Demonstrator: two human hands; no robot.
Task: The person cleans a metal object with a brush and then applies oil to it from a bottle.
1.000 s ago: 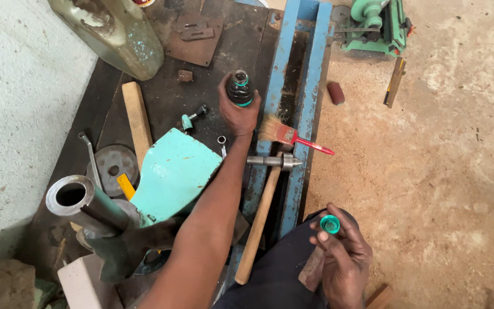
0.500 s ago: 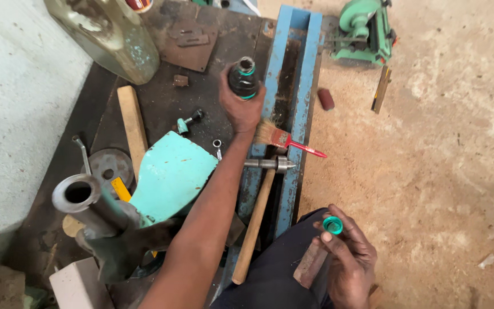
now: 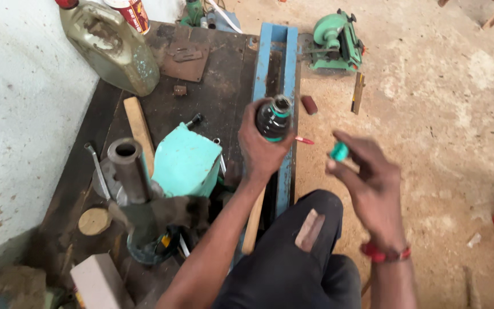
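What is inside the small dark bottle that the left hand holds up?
The dark bottle in the left hand is open at its mouth, and the right hand holds the green cap apart. Its dark wall hides any contents.

soft, even daylight fills the scene, bright on the pale wall [image 3: 12, 114] at the left and on the sandy floor [image 3: 430, 143], with no hard shadows anywhere. the dark table [image 3: 212, 86] soaks up light and looks dull, without glare. the right hand [image 3: 373, 183] is smeared by motion blur, and the small green cap [image 3: 339, 151] at its fingertips is blurred too. the left hand [image 3: 261, 151] and its dark bottle [image 3: 273, 118] look sharper. the bottom left corner goes soft and murky.
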